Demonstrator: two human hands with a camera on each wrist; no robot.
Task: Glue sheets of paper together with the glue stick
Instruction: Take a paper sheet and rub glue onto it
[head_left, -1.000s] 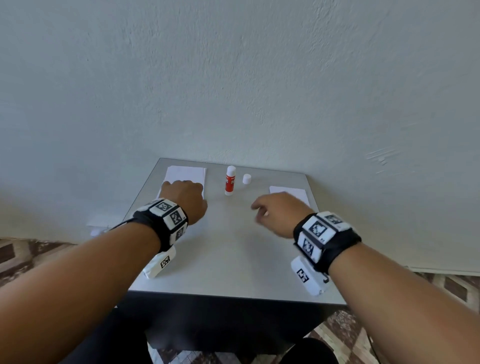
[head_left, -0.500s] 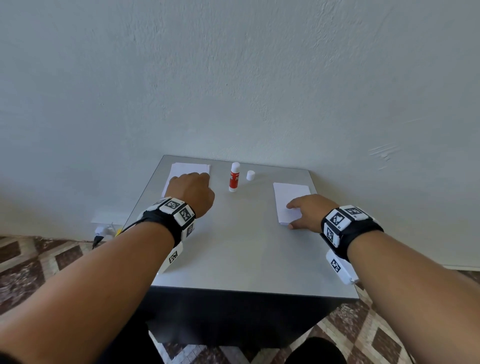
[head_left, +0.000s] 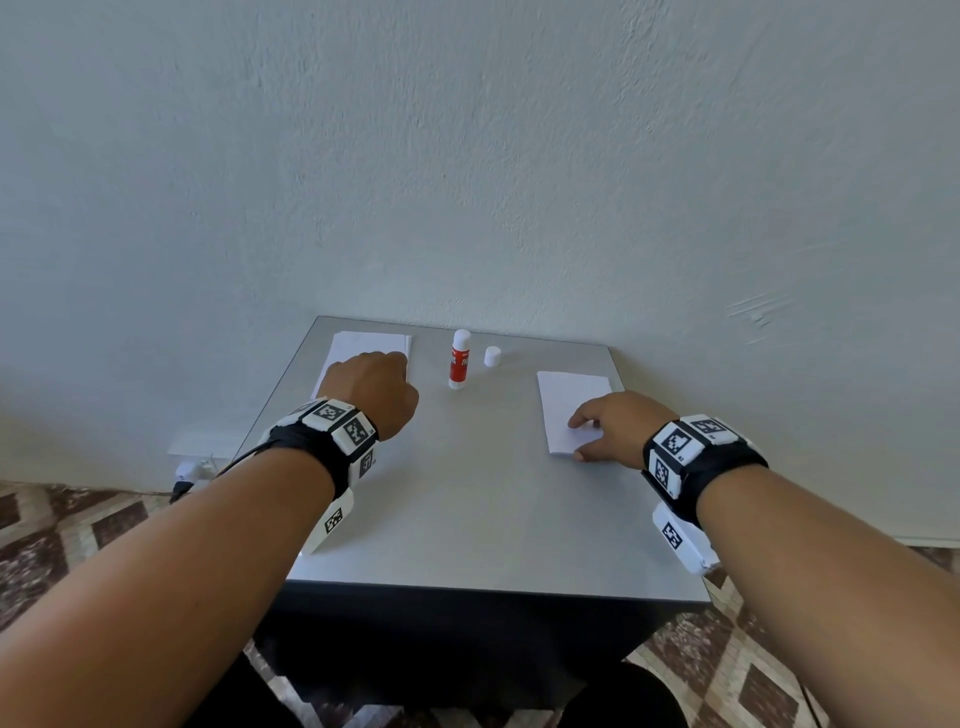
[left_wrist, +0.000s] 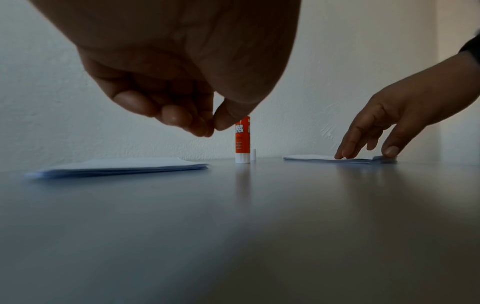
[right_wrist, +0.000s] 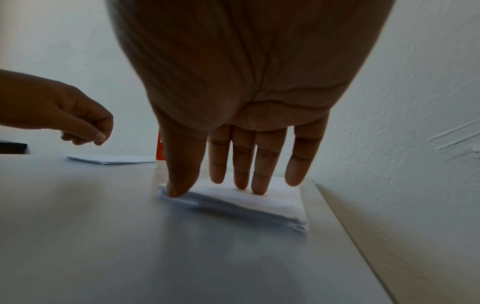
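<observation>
A red and white glue stick (head_left: 460, 360) stands uncapped at the back middle of the grey table (head_left: 467, 493), its white cap (head_left: 492, 357) just to its right. One stack of white paper (head_left: 363, 345) lies at the back left, another (head_left: 571, 400) at the right. My left hand (head_left: 371, 384) hovers over the left stack (left_wrist: 122, 166) with fingers curled against the thumb (left_wrist: 202, 125) and nothing in them. My right hand (head_left: 613, 426) rests on the right stack (right_wrist: 259, 201), straight fingertips (right_wrist: 257, 185) on top, thumb at its near left corner.
The table stands against a white wall, which also runs close along its right edge (right_wrist: 337, 205). A patterned tile floor (head_left: 78, 525) lies below on both sides. A white socket with a cable (head_left: 192, 467) sits low on the wall at the left.
My right hand moved from the table's middle to the right and came down on the right paper stack. My left hand shifted slightly forward over the left stack.
</observation>
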